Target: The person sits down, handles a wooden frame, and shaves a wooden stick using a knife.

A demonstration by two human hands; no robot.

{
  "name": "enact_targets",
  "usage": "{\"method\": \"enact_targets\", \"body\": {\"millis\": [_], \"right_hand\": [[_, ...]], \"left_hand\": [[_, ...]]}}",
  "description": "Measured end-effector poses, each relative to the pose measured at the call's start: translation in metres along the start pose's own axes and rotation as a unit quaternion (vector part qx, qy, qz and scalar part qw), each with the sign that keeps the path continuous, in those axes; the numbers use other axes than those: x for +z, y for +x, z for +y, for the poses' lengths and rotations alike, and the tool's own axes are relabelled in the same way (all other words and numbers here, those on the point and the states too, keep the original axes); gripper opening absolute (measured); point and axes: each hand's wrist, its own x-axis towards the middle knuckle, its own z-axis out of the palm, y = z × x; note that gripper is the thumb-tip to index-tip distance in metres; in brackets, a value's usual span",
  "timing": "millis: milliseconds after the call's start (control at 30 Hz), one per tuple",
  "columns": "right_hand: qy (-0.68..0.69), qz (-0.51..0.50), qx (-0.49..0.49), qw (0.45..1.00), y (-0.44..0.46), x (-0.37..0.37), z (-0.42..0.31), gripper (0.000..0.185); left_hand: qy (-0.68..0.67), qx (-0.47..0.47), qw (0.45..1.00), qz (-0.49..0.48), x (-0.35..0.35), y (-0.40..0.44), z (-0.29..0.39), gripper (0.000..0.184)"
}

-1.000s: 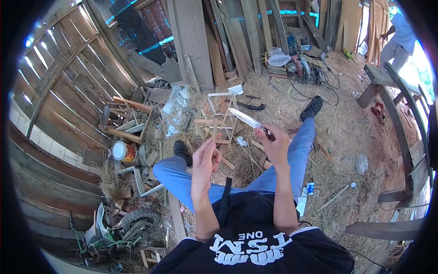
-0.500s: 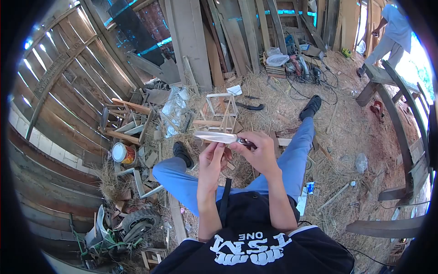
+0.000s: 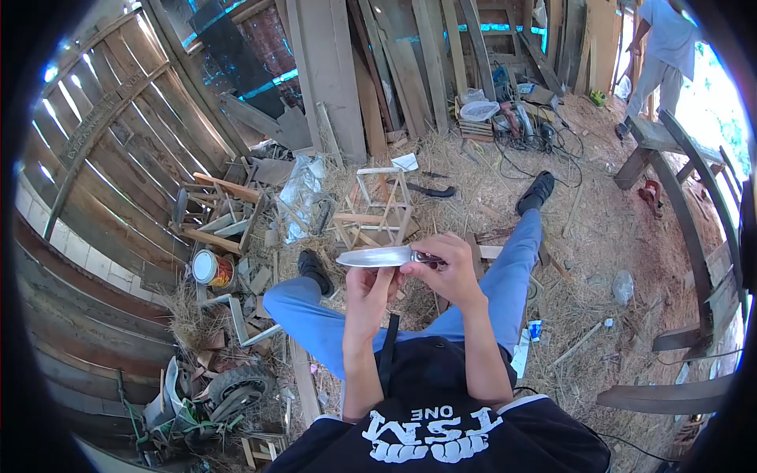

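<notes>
A knife [image 3: 374, 257] with a broad shiny blade lies level across the front of my body, its tip to the left. My right hand [image 3: 446, 268] is wrapped round its dark handle. Just below the blade is my left hand [image 3: 369, 293], closed, with its fingertips touching or very near the blade. Whatever the left fingers pinch is hidden behind the blade and fingers. Beyond the hands, a small frame of light wooden sticks [image 3: 378, 206] stands on the straw-covered ground. A dark curved tool [image 3: 430, 190] lies just behind that frame.
Wooden pieces [image 3: 217, 209] and a paint can [image 3: 213, 269] are at the left. Power tools with cables [image 3: 524, 122] lie at the back, near leaning planks [image 3: 410, 63]. A wooden bench [image 3: 670, 150] is at the right. Another person [image 3: 662, 55] stands behind it.
The knife has come down and left from its raised, slanted position to lie level over my left hand. The thin stick seen in my left hand is now hidden. The other person has moved left.
</notes>
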Motion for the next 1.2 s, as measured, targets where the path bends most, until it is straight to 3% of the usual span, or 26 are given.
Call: {"method": "enact_targets", "body": {"millis": [300, 500, 600, 700, 767, 833, 933, 1200], "right_hand": [[-0.061, 0.025, -0.079, 0.995, -0.002, -0.009, 0.024, 0.049], [-0.084, 0.036, -0.074, 0.993, -0.005, -0.008, 0.034, 0.051], [-0.093, 0.067, -0.086, 0.990, -0.004, -0.014, 0.041, 0.044], [-0.131, 0.173, 0.004, 0.976, -0.020, -0.020, 0.072, 0.032], [-0.118, 0.270, 0.204, 0.934, -0.022, -0.046, 0.075, 0.031], [-0.149, 0.327, 0.232, 0.904, -0.033, -0.078, 0.096, 0.037], [-0.139, 0.327, 0.251, 0.900, -0.040, -0.101, 0.089, 0.035], [-0.072, 0.209, 0.186, 0.957, -0.013, -0.053, 0.056, 0.029]], "left_hand": [[-0.029, -0.027, 0.999, 0.001, 0.013, -0.001, -0.003, 0.016], [-0.029, -0.056, 0.998, -0.003, 0.016, 0.003, -0.006, 0.017], [-0.031, -0.051, 0.998, -0.001, 0.014, 0.003, 0.000, 0.015], [-0.035, -0.044, 0.998, -0.008, 0.004, -0.001, 0.004, 0.015], [-0.042, -0.056, 0.997, -0.028, -0.006, -0.012, 0.016, 0.014], [-0.011, -0.035, 0.999, 0.017, -0.012, -0.014, 0.021, 0.013], [-0.010, 0.004, 0.998, 0.056, -0.022, -0.007, 0.019, 0.014], [0.064, 0.020, 0.994, 0.091, -0.001, 0.000, 0.015, 0.018]]}}
